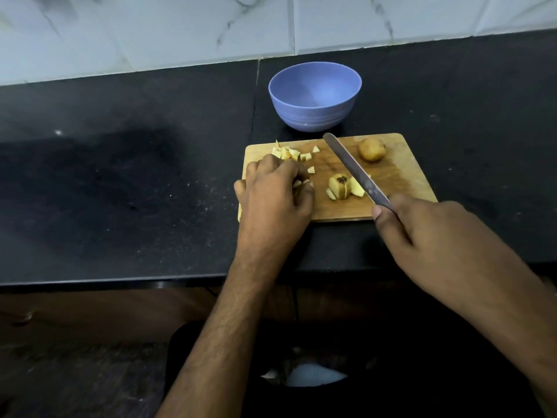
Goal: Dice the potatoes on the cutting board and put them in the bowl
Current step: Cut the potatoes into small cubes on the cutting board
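Right now the left hand point(272, 193) sits knuckles-up on the near left part of the cutting board point(401, 179), fingers curled down over some diced potato pieces point(289, 153); a pale bit shows at the fingertips, so it seems to be pinching or gathering a few (I cannot see under the palm to be sure how many). More loose cubes lie just beyond the fingers toward the board's far left corner, with one or two strays a little to the right.

The right hand point(422, 230) is wrapped round the handle of a knife point(351, 167), thumb along the near side, and the blade slants up and to the left across the board, its tip reaching the far edge. From here I cannot tell whether the blade touches the wood or hangs just over it.

Just left of the blade, near the middle of the board, lies a partly cut potato point(342, 187), sliced into sections that lean apart, with a dark spot on its top. On the blade's other side, at the far right of the board, a whole potato point(372, 149) rests uncut, skin on.

Beyond the board, nearly touching its far edge, stands a blue bowl point(315, 116), with no potato visible inside. Everything rests on a black countertop point(120, 176), backed by pale marbled wall tiles point(180, 31).
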Demonstrator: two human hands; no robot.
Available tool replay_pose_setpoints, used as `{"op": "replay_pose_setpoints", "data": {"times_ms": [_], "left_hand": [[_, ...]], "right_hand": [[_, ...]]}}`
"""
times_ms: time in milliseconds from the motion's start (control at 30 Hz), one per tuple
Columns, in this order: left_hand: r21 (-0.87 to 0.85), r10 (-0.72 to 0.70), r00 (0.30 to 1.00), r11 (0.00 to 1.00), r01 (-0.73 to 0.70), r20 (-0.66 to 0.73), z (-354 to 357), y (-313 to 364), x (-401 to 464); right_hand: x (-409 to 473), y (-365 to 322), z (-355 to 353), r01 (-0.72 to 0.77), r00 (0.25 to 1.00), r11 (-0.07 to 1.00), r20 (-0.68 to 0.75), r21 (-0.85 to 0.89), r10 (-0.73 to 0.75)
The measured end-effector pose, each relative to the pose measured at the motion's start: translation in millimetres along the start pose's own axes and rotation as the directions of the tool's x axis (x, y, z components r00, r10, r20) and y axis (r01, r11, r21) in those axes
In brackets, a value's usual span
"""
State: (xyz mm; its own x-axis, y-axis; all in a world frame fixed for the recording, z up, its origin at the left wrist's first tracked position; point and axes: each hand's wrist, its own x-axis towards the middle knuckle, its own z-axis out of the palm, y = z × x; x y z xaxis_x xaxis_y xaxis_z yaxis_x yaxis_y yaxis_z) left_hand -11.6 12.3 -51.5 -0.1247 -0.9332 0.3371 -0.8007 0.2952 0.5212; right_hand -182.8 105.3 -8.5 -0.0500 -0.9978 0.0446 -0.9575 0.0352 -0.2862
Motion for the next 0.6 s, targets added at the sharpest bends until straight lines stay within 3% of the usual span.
{"op": "replay_pose_setpoints", "data": {"times_ms": [133,233,433,600], "left_hand": [[-0.004,-0.044,0.996,0.999,0.043,-0.080,-1.0,-1.3,0.7],[0.013,0.002,0.996,1.000,-0.001,-0.094,-0.9,-0.8,1.3],[0.082,0.208,0.978,0.974,-0.209,0.016,4.1,6.9,-2.2],[0.109,0.226,0.972,0.967,-0.231,0.058,6.1,6.9,-0.4]], "right_hand": [[8.5,7.3,14.4,0.003,0.999,1.000,-0.036,-0.002,-0.003],[11.6,9.6,17.6,0.017,0.999,1.000,-0.040,0.005,-0.017],[10.6,13.9,21.9,0.025,0.997,1.000,-0.068,-0.004,-0.025],[7.6,16.3,24.5,0.027,0.995,0.999,-0.093,0.019,-0.025]]}}
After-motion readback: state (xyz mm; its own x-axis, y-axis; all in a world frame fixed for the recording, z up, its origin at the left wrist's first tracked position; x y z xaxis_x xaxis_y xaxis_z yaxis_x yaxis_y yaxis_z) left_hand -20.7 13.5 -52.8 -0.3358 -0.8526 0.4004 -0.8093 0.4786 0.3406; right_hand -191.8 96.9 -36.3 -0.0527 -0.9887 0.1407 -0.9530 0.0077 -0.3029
